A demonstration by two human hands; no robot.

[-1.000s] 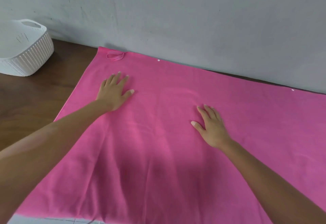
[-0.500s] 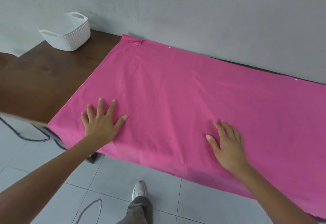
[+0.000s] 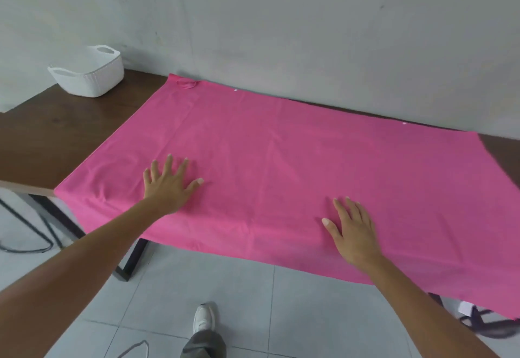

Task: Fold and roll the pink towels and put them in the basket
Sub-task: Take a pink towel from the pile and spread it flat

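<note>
table point(image 3: 42, 143): hands nearer towel point(image 3: 281, 160) edge

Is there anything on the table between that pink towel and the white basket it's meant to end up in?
Nothing visible. Only bare brown table lies between the pink towel and the white basket at the far left corner. Both hands, left and right, lie flat on the towel.

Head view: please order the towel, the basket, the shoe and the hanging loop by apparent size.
1. Towel
2. Basket
3. Shoe, though it lies farther below, so its true size is unsure
4. Loop
</note>
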